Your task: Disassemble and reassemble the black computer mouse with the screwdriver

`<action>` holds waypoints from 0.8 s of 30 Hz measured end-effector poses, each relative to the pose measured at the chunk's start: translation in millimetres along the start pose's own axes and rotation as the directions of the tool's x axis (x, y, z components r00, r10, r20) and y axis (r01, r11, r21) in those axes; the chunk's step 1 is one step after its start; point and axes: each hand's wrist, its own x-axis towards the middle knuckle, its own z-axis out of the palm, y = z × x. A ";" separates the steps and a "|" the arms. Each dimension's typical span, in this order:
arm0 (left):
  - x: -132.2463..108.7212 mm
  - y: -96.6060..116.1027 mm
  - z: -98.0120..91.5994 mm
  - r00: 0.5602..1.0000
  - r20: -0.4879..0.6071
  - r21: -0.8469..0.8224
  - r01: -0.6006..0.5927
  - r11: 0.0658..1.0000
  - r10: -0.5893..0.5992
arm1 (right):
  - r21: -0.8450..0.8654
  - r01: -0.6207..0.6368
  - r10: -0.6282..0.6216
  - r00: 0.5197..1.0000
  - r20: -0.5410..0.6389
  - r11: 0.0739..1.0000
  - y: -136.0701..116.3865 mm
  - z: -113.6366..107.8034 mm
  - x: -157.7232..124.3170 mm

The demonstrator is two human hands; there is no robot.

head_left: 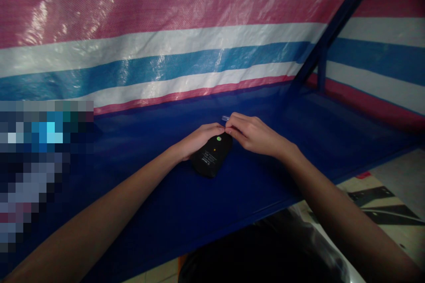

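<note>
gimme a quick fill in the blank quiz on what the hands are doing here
1. The left hand and the right hand meet at the far end of a ____ device.
2. The device lies on a dark ____ surface.
3. The round sticker on the device is ____.
4. The tarp behind is striped pink, blue and ____.

Missing words: black; blue; green; white

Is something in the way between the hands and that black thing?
No, nothing visible is in the way. The left hand and the right hand both touch the top end of the black device, which lies on the blue table.
</note>
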 end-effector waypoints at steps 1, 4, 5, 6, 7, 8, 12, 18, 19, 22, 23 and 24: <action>-0.3 0.4 0.3 1.000 0.005 -0.002 0.008 1.000 -0.008 | 0.004 0.003 -0.003 1.000 0.003 1.000 0.0 0.1 -0.1; -0.6 1.3 0.7 1.000 0.010 -0.006 0.024 1.000 -0.024 | 0.003 0.015 -0.015 1.000 0.007 1.000 0.2 0.2 0.2; -0.5 1.3 0.6 1.000 0.011 -0.008 0.025 1.000 -0.025 | 0.001 0.019 -0.019 1.000 0.010 1.000 0.4 0.1 0.4; -0.2 1.1 0.5 1.000 0.010 -0.011 0.024 1.000 -0.024 | 0.000 0.023 -0.023 1.000 0.013 1.000 0.5 0.0 0.5; 0.2 0.8 0.2 1.000 0.009 -0.013 0.022 1.000 -0.022 | 0.002 0.027 -0.027 1.000 0.015 1.000 0.7 -0.1 0.6; 0.6 0.3 -0.1 1.000 0.007 -0.013 0.021 1.000 -0.021 | 0.007 0.032 -0.032 0.999 0.018 0.999 0.7 -0.2 0.5; 2.0 -1.7 -1.5 1.000 0.014 -0.005 0.016 1.000 -0.016 | 0.026 0.050 -0.051 0.999 0.017 0.998 0.4 -0.1 -0.3; 3.4 -3.4 -3.0 1.000 0.026 -0.023 0.006 1.000 -0.005 | 0.022 0.053 -0.053 0.999 -0.004 0.998 -0.2 -0.2 -0.1; 3.4 -3.4 -3.1 1.000 0.027 -0.020 0.002 1.000 -0.002 | 0.021 0.056 -0.056 0.998 -0.009 0.998 -0.1 -0.1 0.0; 3.1 -3.0 -3.0 1.000 0.021 -0.007 -0.011 1.000 0.011 | 0.014 0.066 -0.065 0.998 -0.026 0.998 0.4 0.8 0.5; 2.9 -2.7 -2.8 1.000 0.017 -0.003 -0.012 1.000 0.012 | 0.010 0.067 -0.067 0.997 -0.031 0.998 0.6 1.3 0.6; 2.5 -2.3 -2.6 1.000 0.013 -0.001 -0.009 1.000 0.009 | 0.005 0.067 -0.067 0.997 -0.035 0.998 0.9 1.8 0.8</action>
